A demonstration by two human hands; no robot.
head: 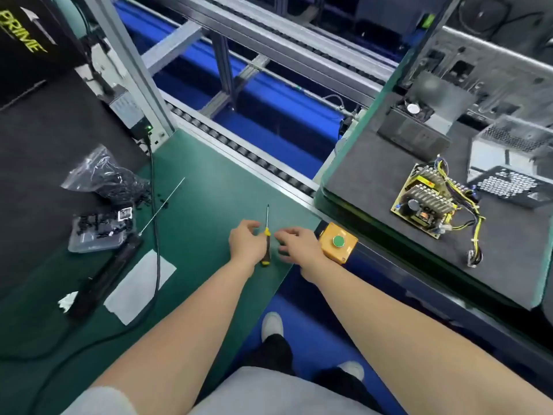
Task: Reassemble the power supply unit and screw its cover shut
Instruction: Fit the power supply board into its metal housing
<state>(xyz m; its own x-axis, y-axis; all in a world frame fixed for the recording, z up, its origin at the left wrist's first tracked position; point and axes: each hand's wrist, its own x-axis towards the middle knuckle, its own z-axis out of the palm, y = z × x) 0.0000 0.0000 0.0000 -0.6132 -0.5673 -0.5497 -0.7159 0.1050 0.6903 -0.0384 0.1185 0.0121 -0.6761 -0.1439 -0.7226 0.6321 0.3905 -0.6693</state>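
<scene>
A screwdriver (266,235) with a yellow-and-black handle lies on the green mat (209,181), its tip pointing away from me. My left hand (245,242) sits just left of the handle with loosely curled fingers, its edge touching or nearly touching the handle. My right hand (299,245) hovers just right of the handle, fingers loosely curled, holding nothing. On the dark pad of the right-hand table lies the power supply's bare circuit board (426,203) with yellow and black wires. Behind it are the black cover with a honeycomb grille (505,184) and a silver perforated casing (511,142).
An orange box with a green button (338,242) stands beside my right hand. On the left lie a bag of black screws (104,181), a small plastic tray (95,233), a black cable (155,235), a thin rod (163,205) and a white sheet (140,286). A roller conveyor (239,148) runs behind the mat.
</scene>
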